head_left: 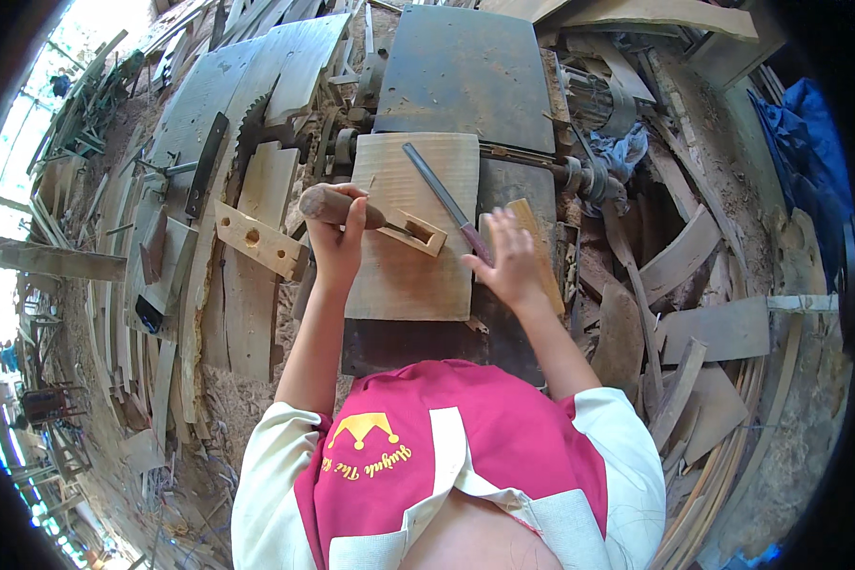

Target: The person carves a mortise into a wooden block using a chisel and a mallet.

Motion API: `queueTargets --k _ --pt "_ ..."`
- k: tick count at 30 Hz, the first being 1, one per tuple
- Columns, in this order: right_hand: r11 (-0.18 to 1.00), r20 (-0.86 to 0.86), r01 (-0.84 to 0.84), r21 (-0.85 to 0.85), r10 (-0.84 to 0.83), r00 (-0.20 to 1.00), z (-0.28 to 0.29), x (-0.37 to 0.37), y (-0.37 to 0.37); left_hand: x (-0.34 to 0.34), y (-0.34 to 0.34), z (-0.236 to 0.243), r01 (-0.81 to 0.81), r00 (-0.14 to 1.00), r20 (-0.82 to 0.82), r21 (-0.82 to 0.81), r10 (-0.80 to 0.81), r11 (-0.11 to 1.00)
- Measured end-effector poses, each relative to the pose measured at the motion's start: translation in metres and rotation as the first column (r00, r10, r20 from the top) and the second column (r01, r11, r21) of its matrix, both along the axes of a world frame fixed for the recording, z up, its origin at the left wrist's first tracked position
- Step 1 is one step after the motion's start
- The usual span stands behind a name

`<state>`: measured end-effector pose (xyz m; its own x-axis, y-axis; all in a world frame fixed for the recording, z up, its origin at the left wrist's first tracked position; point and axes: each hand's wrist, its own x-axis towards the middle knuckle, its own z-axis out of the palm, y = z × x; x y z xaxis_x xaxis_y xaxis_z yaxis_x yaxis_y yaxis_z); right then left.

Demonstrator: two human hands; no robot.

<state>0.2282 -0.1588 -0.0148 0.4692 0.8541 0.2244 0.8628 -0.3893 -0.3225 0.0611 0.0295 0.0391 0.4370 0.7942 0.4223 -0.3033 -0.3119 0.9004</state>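
My left hand [337, 237] is wrapped round the thick brown wooden handle of a chisel-like tool [359, 214]. The tool's thin dark tip reaches the slot of a small pale wooden block [420, 235]. This block lies on a wide, light wooden board [410, 294]. My right hand [511, 255] is held with its fingers apart and nothing gripped. Beside its thumb is the purplish handle of a long, flat metal tool [434, 180], which lies slanting across the board.
Under the board is a dark metal machine table [465, 76]. A strip of wood [539, 256] lies by my right hand. To the left are a piece with round holes [256, 239] and a toothed saw blade [249, 128]. A motor [594, 100] stands at the far right.
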Motion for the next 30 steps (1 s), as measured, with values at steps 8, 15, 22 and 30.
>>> queueTargets --k 8,15,22,30 --pt "0.981 -0.014 -0.067 -0.182 0.066 0.998 -0.031 -0.041 0.055 -0.021 0.004 -0.010 -0.175 0.983 0.023 -0.184 0.183 0.967" --pt "0.991 0.009 -0.038 -0.126 0.039 0.999 -0.032 -0.043 0.054 -0.041 0.001 -0.025 -0.270 0.948 0.050 -0.404 0.315 0.874" --pt "0.995 -0.008 -0.021 -0.094 0.021 1.000 -0.035 -0.042 0.055 -0.045 0.005 -0.002 -0.171 0.977 0.044 -0.418 0.208 0.892" --pt "0.996 -0.003 -0.044 -0.078 0.044 0.999 -0.037 -0.042 0.054 -0.074 0.022 0.015 -0.259 0.936 0.106 -0.434 0.335 0.863"
